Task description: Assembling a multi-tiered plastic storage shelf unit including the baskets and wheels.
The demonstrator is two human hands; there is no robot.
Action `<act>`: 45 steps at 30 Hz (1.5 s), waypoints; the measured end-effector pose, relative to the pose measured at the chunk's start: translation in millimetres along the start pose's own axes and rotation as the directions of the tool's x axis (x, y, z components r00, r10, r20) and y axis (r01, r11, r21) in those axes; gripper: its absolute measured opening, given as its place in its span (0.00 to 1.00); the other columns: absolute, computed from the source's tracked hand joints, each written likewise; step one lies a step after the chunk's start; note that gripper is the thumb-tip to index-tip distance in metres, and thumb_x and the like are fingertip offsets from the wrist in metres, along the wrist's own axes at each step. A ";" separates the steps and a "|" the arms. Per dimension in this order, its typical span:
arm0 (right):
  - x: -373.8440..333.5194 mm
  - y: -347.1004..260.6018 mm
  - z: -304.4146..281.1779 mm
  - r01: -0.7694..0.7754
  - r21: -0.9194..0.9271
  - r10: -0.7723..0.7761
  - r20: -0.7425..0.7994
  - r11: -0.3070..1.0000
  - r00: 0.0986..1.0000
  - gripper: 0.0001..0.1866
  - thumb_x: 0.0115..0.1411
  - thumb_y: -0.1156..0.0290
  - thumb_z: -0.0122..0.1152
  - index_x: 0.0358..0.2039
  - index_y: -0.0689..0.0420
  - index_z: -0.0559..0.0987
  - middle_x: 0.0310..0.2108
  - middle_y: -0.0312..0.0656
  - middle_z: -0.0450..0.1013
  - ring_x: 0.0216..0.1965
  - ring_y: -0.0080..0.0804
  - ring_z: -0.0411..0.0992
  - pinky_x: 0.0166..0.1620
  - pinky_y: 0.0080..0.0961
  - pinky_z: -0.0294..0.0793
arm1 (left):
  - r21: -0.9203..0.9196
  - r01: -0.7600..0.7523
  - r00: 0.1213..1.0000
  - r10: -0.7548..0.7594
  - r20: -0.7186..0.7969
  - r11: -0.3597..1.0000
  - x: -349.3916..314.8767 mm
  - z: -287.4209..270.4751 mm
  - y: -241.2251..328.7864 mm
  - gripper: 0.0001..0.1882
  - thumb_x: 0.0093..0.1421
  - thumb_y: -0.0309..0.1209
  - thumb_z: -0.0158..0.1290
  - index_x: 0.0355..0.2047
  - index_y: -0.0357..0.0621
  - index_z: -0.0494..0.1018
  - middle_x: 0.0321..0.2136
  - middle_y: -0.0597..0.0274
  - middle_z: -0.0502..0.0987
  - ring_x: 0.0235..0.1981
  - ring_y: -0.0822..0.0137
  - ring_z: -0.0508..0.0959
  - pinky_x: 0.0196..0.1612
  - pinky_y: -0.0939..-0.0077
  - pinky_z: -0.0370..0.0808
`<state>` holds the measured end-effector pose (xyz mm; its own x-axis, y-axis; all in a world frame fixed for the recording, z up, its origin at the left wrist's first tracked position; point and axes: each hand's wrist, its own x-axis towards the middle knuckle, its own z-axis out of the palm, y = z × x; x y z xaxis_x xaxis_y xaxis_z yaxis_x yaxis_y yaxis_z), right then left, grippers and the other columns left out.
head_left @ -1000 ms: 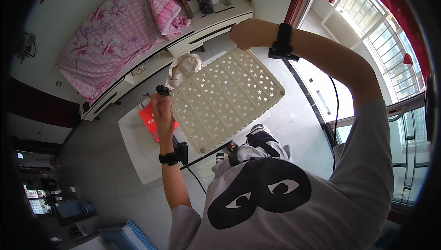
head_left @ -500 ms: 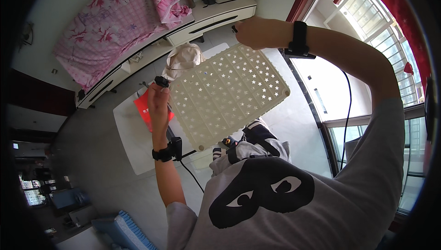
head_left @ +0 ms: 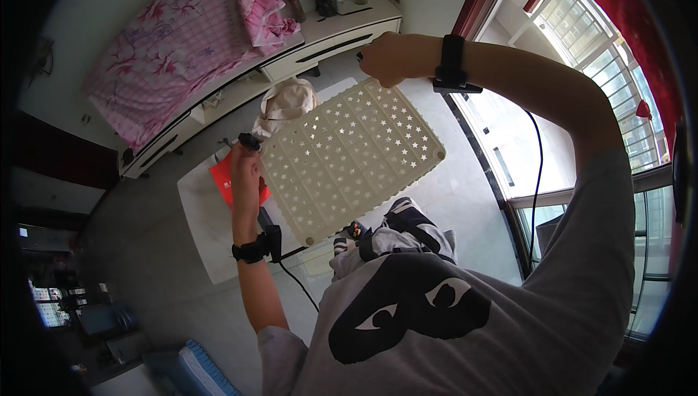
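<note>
A beige plastic panel with rows of star-shaped holes and a scalloped edge (head_left: pixel 347 167) is held up in front of me, tilted, its right end farther away. My left hand (head_left: pixel 246 167) is closed at the panel's left edge. My right hand (head_left: pixel 392 58) grips the far right corner, with the arm bent round from the right. The panel hides some of the fingertips. A small black device sits on each hand, and a black band with a cable is on each wrist. Rounded feet or plugs mark the panel's near corners.
Beyond the panel, a white table (head_left: pixel 211 250) carries a red bag (head_left: pixel 224 179) and a cream cloth bag (head_left: pixel 289 101). Along the wall runs a white cabinet (head_left: pixel 349 29) with vases and a pink floral cloth (head_left: pixel 182 40). Windows stand at the right.
Both hands and the panel have shifted slightly left in the view, and the panel's near corner sits a little lower. The grip looks the same.
</note>
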<state>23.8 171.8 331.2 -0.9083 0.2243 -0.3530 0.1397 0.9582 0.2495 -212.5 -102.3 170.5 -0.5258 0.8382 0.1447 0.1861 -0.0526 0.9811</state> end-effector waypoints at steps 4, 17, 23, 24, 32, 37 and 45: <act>8.9 2.3 1.9 -0.012 0.046 0.011 0.025 0.999 1.000 0.11 0.47 0.73 0.56 0.31 0.63 0.81 0.30 0.49 0.77 0.34 0.48 0.76 0.35 0.40 0.75 | -0.179 0.163 0.983 -0.143 0.119 0.970 6.6 14.1 26.8 0.12 0.61 0.30 0.39 0.42 0.40 0.67 0.42 0.65 0.66 0.49 0.70 0.66 0.60 0.75 0.56; 17.3 6.3 -4.3 -0.120 0.043 0.106 0.245 0.992 0.964 0.14 0.50 0.72 0.51 0.34 0.65 0.80 0.32 0.50 0.76 0.34 0.48 0.75 0.35 0.41 0.74 | -0.219 0.162 0.985 -0.146 0.086 0.962 4.4 29.1 39.5 0.21 0.66 0.35 0.33 0.49 0.40 0.72 0.44 0.63 0.72 0.46 0.74 0.69 0.53 0.79 0.62; -0.7 3.6 -12.2 0.004 -0.067 0.012 0.227 0.998 0.974 0.10 0.52 0.74 0.54 0.33 0.63 0.80 0.37 0.48 0.72 0.36 0.39 0.76 0.36 0.35 0.78 | -0.309 0.226 0.974 -0.211 0.082 0.924 6.1 33.4 42.0 0.21 0.66 0.38 0.34 0.48 0.40 0.72 0.45 0.60 0.74 0.46 0.70 0.73 0.52 0.76 0.66; -2.5 3.7 -9.8 0.071 -0.148 -0.043 0.180 0.986 0.983 0.08 0.54 0.73 0.56 0.32 0.62 0.80 0.36 0.45 0.71 0.34 0.35 0.76 0.36 0.32 0.77 | -0.256 0.188 0.982 -0.176 0.069 0.948 7.4 30.8 35.5 0.21 0.66 0.38 0.35 0.48 0.40 0.72 0.45 0.60 0.75 0.46 0.70 0.73 0.52 0.76 0.67; -7.1 21.7 16.7 0.296 -0.453 -0.366 -0.072 0.841 0.928 0.08 0.56 0.66 0.62 0.32 0.57 0.78 0.37 0.37 0.68 0.36 0.25 0.71 0.41 0.24 0.75 | -0.064 0.074 0.996 -0.077 -0.042 0.995 2.9 29.5 23.8 0.21 0.66 0.36 0.36 0.50 0.38 0.71 0.45 0.59 0.75 0.45 0.69 0.73 0.52 0.76 0.66; -0.9 15.7 11.1 0.251 -0.330 -0.272 -0.017 0.910 0.962 0.07 0.59 0.70 0.57 0.34 0.58 0.78 0.39 0.41 0.69 0.34 0.28 0.73 0.41 0.27 0.76 | 0.043 0.073 0.994 -0.070 -0.082 0.996 -7.6 18.6 30.0 0.14 0.65 0.32 0.42 0.46 0.38 0.70 0.41 0.62 0.75 0.41 0.73 0.74 0.45 0.80 0.69; 2.2 -4.0 -32.2 0.051 -0.175 0.006 0.310 0.983 0.951 0.08 0.57 0.72 0.55 0.33 0.62 0.78 0.39 0.45 0.69 0.28 0.35 0.76 0.30 0.31 0.78 | 0.084 -0.091 0.972 0.107 -0.209 0.992 -12.8 33.6 45.0 0.11 0.62 0.31 0.55 0.41 0.40 0.68 0.32 0.67 0.73 0.30 0.79 0.73 0.29 0.85 0.68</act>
<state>8.6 162.7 358.5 -0.7403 0.2737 -0.6140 0.0216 0.9226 0.3852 -169.5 -97.1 208.5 -0.6648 0.6957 0.2722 0.3021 -0.0829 0.9496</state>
